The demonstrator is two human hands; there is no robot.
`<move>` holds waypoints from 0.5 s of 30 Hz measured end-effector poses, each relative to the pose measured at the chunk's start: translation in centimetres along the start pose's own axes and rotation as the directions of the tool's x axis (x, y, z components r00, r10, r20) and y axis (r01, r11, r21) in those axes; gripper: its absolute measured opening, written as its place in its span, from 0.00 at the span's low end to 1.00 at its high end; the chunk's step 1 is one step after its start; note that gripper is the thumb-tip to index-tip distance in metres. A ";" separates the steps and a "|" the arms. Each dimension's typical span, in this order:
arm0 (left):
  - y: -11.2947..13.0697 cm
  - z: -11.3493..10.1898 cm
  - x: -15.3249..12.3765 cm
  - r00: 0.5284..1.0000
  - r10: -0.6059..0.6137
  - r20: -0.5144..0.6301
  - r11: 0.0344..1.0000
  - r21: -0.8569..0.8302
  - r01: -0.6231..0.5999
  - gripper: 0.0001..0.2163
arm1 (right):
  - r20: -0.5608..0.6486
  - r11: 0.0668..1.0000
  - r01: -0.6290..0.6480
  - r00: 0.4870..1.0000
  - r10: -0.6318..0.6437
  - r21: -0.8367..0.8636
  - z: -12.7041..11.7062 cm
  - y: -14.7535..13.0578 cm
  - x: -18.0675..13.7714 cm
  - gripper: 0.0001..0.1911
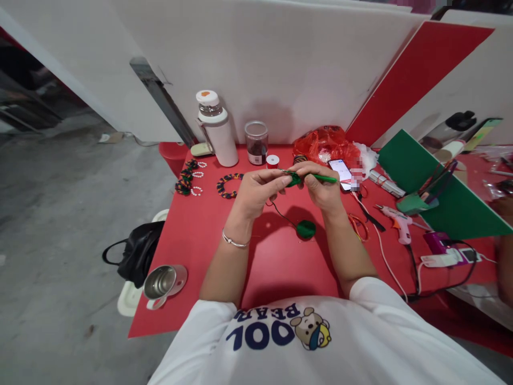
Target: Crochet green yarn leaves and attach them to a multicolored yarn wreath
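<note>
My left hand (258, 191) pinches a small dark green crocheted piece (295, 179) between thumb and fingers above the table. My right hand (323, 192) grips a crochet hook by its green handle (326, 178), the metal tip pointing left at the piece. Both hands meet around the green work, so the fingers hide part of it. Below them a small ball of green yarn (305, 229) lies on the red table (280, 262), with a dark strand running up toward my left hand.
A white thermos (220, 133), a lidded jar (256, 143) and a red spool (273, 161) stand at the back. Braided rings (229, 186) lie left. A metal cup (165, 283) sits at the left edge. Phone (340, 174), scissors (358, 227), glue gun (398, 222) and cables lie right.
</note>
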State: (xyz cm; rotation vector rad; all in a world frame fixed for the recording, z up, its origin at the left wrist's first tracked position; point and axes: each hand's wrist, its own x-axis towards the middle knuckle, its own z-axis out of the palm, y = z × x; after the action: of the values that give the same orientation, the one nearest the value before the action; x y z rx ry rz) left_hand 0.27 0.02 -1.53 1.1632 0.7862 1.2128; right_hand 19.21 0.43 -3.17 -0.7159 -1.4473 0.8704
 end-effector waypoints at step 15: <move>1.4 -0.1 -0.4 1.000 0.001 0.015 0.999 0.050 -0.002 0.06 | 0.147 0.996 -0.058 0.988 0.048 0.070 -2.2 0.2 0.5 0.18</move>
State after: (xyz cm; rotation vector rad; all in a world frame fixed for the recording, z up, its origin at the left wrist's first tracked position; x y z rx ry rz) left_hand -0.29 -0.44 -0.28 1.2124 0.8088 1.1908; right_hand 21.35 1.13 -3.13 -0.6487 -1.5216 1.0299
